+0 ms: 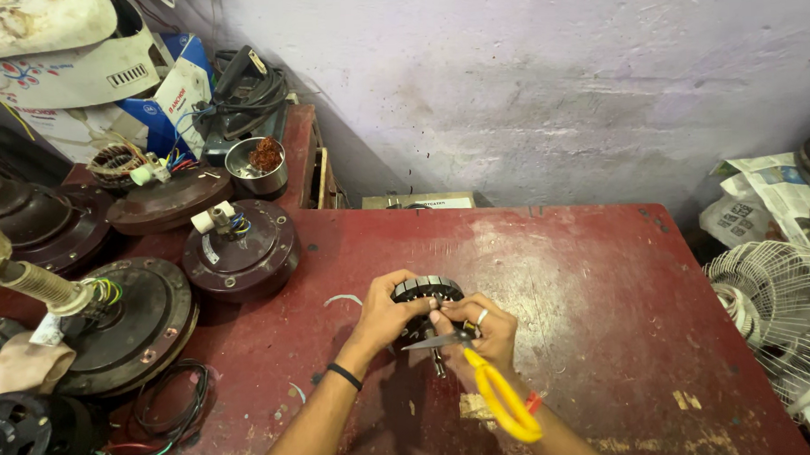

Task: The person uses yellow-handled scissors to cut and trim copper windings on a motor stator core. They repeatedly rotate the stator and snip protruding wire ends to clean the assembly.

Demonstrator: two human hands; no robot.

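My left hand [386, 316] grips a round, dark, slotted metal stator core [427, 289] just above the red table [605, 292], with a short shaft [438, 364] poking out below it. My right hand [486, 330] touches the core's lower right side and holds scissors [482, 382] with yellow handles. Their blades point left under the core. A black band sits on my left wrist, a ring on a right finger.
Several brown ceiling fan motor housings [241, 248] with coloured wires crowd the table's left side. A steel bowl [257, 166] stands behind them, loose black wires [165, 411] lie front left. A white fan guard [781, 317] and newspapers [767, 197] are on the right.
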